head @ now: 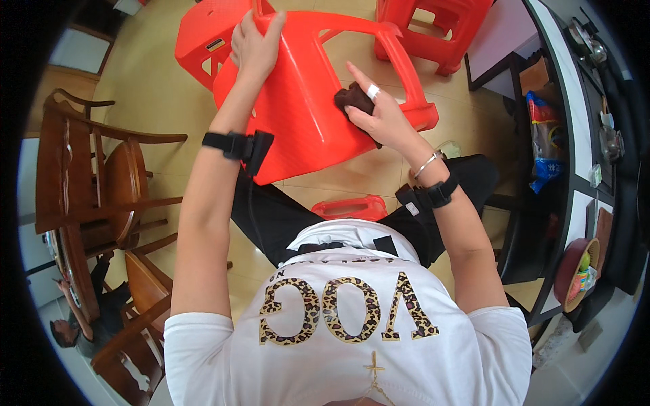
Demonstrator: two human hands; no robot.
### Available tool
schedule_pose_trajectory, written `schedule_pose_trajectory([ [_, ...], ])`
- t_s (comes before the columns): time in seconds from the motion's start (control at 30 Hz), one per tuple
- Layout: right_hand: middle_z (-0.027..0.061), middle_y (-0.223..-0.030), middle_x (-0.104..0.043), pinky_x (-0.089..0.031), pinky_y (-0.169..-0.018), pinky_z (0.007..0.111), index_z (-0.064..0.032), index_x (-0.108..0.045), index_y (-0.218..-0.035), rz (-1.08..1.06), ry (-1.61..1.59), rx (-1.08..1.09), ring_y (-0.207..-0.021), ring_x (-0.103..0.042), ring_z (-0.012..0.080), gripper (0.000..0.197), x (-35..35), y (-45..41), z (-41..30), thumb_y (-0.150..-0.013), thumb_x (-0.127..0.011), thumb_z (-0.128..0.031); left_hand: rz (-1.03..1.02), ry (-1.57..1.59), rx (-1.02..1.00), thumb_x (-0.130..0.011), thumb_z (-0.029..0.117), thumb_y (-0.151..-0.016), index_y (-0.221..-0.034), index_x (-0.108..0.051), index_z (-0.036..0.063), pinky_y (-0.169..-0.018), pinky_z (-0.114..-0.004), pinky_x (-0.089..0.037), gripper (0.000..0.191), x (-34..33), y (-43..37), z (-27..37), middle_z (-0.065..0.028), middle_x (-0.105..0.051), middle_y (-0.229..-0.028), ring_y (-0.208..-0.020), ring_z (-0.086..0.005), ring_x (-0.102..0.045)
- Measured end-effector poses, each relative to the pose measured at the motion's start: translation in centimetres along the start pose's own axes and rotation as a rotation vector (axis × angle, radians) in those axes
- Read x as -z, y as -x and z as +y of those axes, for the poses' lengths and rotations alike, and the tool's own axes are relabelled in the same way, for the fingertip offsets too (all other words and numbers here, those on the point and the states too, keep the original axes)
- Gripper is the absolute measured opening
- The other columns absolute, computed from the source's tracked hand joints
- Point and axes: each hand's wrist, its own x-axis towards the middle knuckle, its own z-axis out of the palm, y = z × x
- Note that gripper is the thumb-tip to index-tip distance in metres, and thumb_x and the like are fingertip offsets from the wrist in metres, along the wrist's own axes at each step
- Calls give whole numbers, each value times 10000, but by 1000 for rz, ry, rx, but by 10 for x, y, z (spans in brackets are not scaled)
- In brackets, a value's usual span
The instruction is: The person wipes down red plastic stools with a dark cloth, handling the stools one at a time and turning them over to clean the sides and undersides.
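Observation:
A red plastic stool lies tilted on its side before me, over my knees. My left hand grips its upper left edge, fingers over the rim. My right hand holds a dark brown cloth against the stool's leg panel, beside the opening between its legs. The index finger, with a white band on it, points away from the cloth. Part of the cloth is hidden under the palm. Both wrists wear black straps with small devices.
Other red stools stand beyond, one just behind the held stool. Wooden chairs and a table are at the left, with a seated person. At the right runs a counter with a fruit basket.

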Motion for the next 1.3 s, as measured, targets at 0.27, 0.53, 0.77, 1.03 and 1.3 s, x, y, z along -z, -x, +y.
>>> schedule_pose_trajectory([
  [0.27, 164, -905, -648, -492, -784, 329, -143, -360, -1493, 33, 125, 75, -775, -608, 254, 712, -5, -24, 19, -824, -605, -125, -288, -39, -121, -673, 488, -842, -1509, -313, 192, -1143, -538, -177, 814, 34, 111, 33, -296, -104, -1562, -1465, -413, -116],
  [0.53, 97, -1077, -643, -446, -926, 297, -151, -397, -1475, -39, 102, 71, -959, -581, 180, 640, 9, -13, 16, -871, -583, -47, -279, -1, 12, -614, 363, -869, -1503, -338, 221, -1150, -532, -125, 706, 31, 105, 40, -209, -94, -1603, -1492, -328, -82],
  [0.77, 110, -1206, -599, -414, -1008, 320, -174, -399, -1472, -79, 160, 87, -1095, -561, 211, 631, 45, 0, 59, -882, -596, -68, -312, 140, -70, -617, 383, -863, -1505, -327, 272, -1122, -618, -53, 713, 23, 89, 8, -181, -76, -1616, -1496, -342, -46],
  [1.03, 113, -1301, -562, -381, -1075, 354, -169, -421, -1456, 79, 414, 28, -1228, -510, 263, 642, 94, 18, 133, -855, -610, -44, -347, 221, -88, -630, 274, -848, -1473, -401, 198, -1171, -472, -111, 670, 28, 82, 7, -220, -91, -1604, -1500, -318, -58],
  [1.3, 204, -1269, -581, -452, -995, 413, -223, -477, -1410, 637, 378, -124, -1188, -544, 372, 648, 127, 39, 238, -817, -677, -54, -360, 224, -96, -629, 214, -849, -1459, -426, 165, -1177, -428, -120, 645, 25, 81, 16, -238, -103, -1596, -1503, -301, -40],
])
